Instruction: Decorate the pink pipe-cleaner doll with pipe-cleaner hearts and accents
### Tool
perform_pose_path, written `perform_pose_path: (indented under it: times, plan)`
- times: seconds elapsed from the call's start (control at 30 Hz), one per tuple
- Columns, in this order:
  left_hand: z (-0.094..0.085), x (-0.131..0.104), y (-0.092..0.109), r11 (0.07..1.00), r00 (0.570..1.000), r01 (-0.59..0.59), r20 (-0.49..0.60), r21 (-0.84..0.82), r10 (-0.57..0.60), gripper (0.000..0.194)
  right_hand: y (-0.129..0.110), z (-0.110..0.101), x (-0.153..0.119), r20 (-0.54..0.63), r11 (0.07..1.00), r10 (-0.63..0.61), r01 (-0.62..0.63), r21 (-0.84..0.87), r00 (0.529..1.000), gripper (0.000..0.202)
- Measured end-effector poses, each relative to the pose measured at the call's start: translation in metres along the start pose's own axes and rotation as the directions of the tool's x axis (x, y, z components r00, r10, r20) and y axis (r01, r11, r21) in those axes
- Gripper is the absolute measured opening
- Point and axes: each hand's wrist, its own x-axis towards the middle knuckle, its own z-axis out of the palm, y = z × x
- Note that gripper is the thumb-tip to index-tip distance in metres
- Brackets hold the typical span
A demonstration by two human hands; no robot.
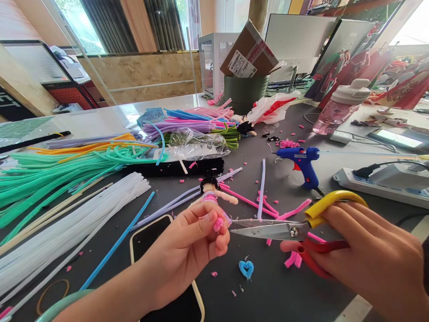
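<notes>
Scissors (pixel 294 231), held slightly parted by curled fingers of the right hand (pixel 372 257), point leftward from beyond the blue heart (pixel 246 275) toward the pink piece (pixel 218 224), pinched beyond-left of that heart by closed left hand (pixel 184 243) fingers.

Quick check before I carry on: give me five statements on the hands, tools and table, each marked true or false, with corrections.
1. The right hand holds the scissors. True.
2. The left hand is empty. False: it pinches a small pink piece.
3. Both scissor handles are red. False: one is yellow, the other red.
4. A blue heart lies on the dark tabletop. True.
5. The glue gun is in the right hand. False: it is on the tabletop, beyond that hand.
</notes>
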Motion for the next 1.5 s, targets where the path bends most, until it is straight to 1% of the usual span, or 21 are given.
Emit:
perform_pose_path:
  times: [0.03, 0.1, 0.17, 0.23, 0.33, 0.4, 0.47, 0.57, 0.7, 0.77, 0.83, 0.9, 1.03, 1.07, 1.23, 1.4, 1.43, 1.5]
  plan:
    - [0.001, 0.0, 0.0, 1.0, 1.0, 0.003, -0.002, -0.006, -0.003, 0.021, -0.001, -0.001, 0.0, -0.021, 1.0, -0.009, 0.009, -0.019, 1.0, 0.031]
    - [0.003, 0.0, 0.001, 1.0, 1.0, 0.009, -0.004, -0.012, -0.009, 0.021, -0.002, -0.004, 0.001, -0.014, 0.999, 0.002, -0.002, -0.04, 1.0, 0.03]
    - [0.004, 0.0, 0.0, 1.0, 1.0, 0.018, -0.025, -0.016, -0.018, 0.02, -0.004, -0.005, 0.002, 0.003, 0.998, 0.037, -0.037, -0.055, 0.999, 0.036]
    - [0.003, 0.0, -0.001, 0.999, 0.998, 0.019, -0.062, -0.036, -0.021, 0.019, -0.006, -0.006, 0.003, -0.006, 0.994, 0.061, -0.061, -0.086, 0.998, 0.043]
    - [0.002, 0.0, -0.003, 0.998, 0.995, 0.015, -0.1, -0.063, -0.021, 0.024, -0.007, -0.005, 0.006, -0.048, 0.992, 0.032, -0.037, -0.121, 0.998, 0.047]
    - [0.001, -0.001, -0.003, 0.999, 0.994, 0.021, -0.108, -0.043, -0.026, 0.021, -0.008, -0.006, 0.007, -0.048, 0.993, 0.039, -0.044, -0.11, 0.998, 0.047]
    - [0.002, -0.002, -0.004, 1.0, 0.992, 0.018, -0.123, -0.014, -0.02, 0.017, -0.01, -0.009, 0.007, -0.015, 0.995, 0.062, -0.063, -0.078, 0.998, 0.049]
    - [0.004, -0.003, -0.005, 0.999, 0.987, 0.007, -0.161, 0.038, -0.001, 0.014, -0.013, -0.015, 0.005, 0.081, 0.995, 0.095, -0.092, -0.041, 0.992, 0.054]
    - [0.008, -0.004, -0.005, 0.996, 0.98, -0.001, -0.197, 0.087, 0.018, 0.012, -0.015, -0.021, 0.002, 0.162, 0.995, 0.101, -0.097, -0.033, 0.982, 0.055]
    - [0.008, -0.003, -0.005, 0.995, 0.98, -0.003, -0.198, 0.098, 0.023, 0.012, -0.015, -0.021, 0.0, 0.201, 0.996, 0.087, -0.08, -0.04, 0.976, 0.053]
    - [0.008, -0.002, -0.005, 0.994, 0.98, 0.004, -0.197, 0.105, 0.017, 0.012, -0.013, -0.02, -0.001, 0.173, 0.996, 0.077, -0.07, -0.047, 0.982, 0.054]
    - [0.008, -0.002, -0.005, 0.994, 0.98, 0.003, -0.199, 0.112, 0.019, 0.013, -0.012, -0.02, -0.003, 0.115, 0.997, 0.068, -0.063, -0.047, 0.991, 0.056]
    - [0.007, -0.002, -0.004, 0.991, 0.982, -0.006, -0.189, 0.131, 0.031, 0.013, -0.01, -0.021, -0.006, 0.196, 0.998, 0.063, -0.057, -0.037, 0.979, 0.053]
    - [0.007, -0.002, -0.004, 0.99, 0.983, -0.004, -0.181, 0.138, 0.029, 0.013, -0.01, -0.022, -0.006, 0.185, 0.997, 0.068, -0.063, -0.035, 0.98, 0.053]
    - [0.003, 0.001, -0.001, 0.981, 0.985, -0.036, -0.16, 0.188, 0.067, 0.013, -0.006, -0.022, -0.009, 0.244, 0.997, 0.07, -0.074, 0.008, 0.967, 0.048]
    - [0.001, 0.004, 0.005, 0.94, 0.989, -0.089, -0.081, 0.331, 0.122, 0.009, -0.001, -0.021, -0.009, 0.241, 0.996, 0.09, -0.093, 0.001, 0.966, 0.045]
    - [0.0, 0.004, 0.006, 0.921, 0.988, -0.103, -0.068, 0.375, 0.139, 0.008, -0.002, -0.019, -0.007, 0.225, 0.995, 0.101, -0.102, -0.006, 0.969, 0.045]
    - [-0.003, 0.003, 0.007, 0.874, 0.982, -0.134, -0.055, 0.468, 0.18, 0.009, -0.003, -0.016, -0.002, 0.153, 0.993, 0.122, -0.119, -0.027, 0.981, 0.046]
